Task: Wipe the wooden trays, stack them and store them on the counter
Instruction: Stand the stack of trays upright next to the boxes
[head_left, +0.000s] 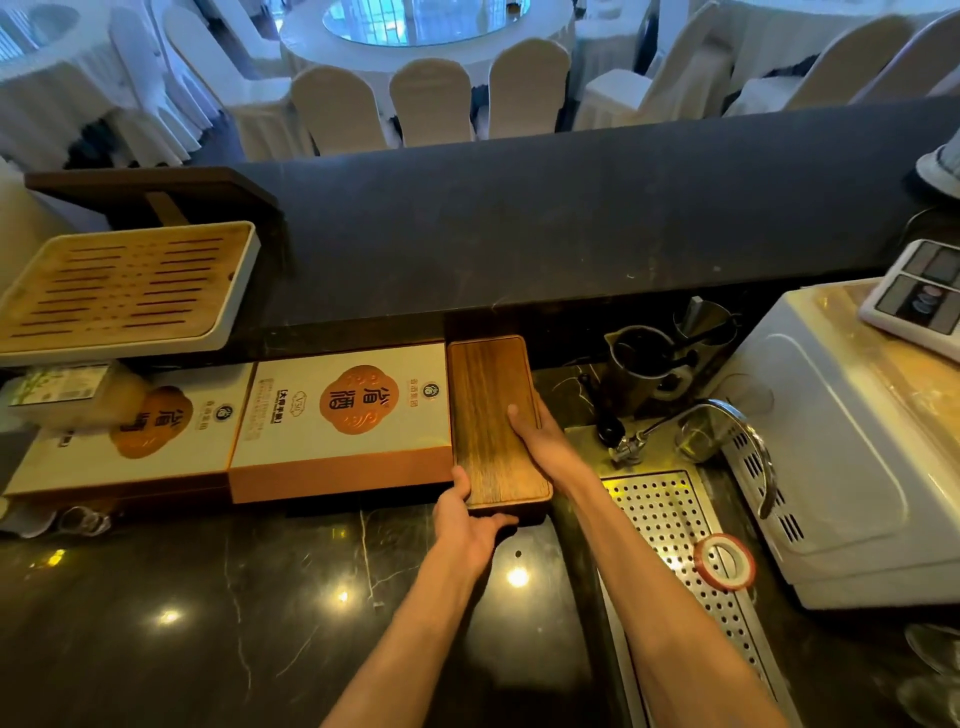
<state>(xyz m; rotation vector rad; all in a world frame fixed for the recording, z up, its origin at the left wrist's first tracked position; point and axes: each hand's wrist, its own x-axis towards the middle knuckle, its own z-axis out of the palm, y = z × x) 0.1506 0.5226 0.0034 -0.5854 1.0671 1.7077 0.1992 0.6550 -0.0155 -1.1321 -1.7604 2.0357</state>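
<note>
tray: dark wooden tray (493, 415) on the counter (208, 597), snug beside the orange gift box (343, 421)
hands: left hand (467, 525) fingers curled under near end, right hand (540, 436) thumb on top
step: looks like storing
next: probably nudge it back, let go

Dark wooden tray (493, 421) lying flat on counter (208, 623), lengthwise.

The scene is viewed from a single head-worn wide-angle camera, aimed forward and steeply down at the dark marble counter (208, 597), which is seen close; white-covered dining chairs (431, 98) are seen beyond.
</note>
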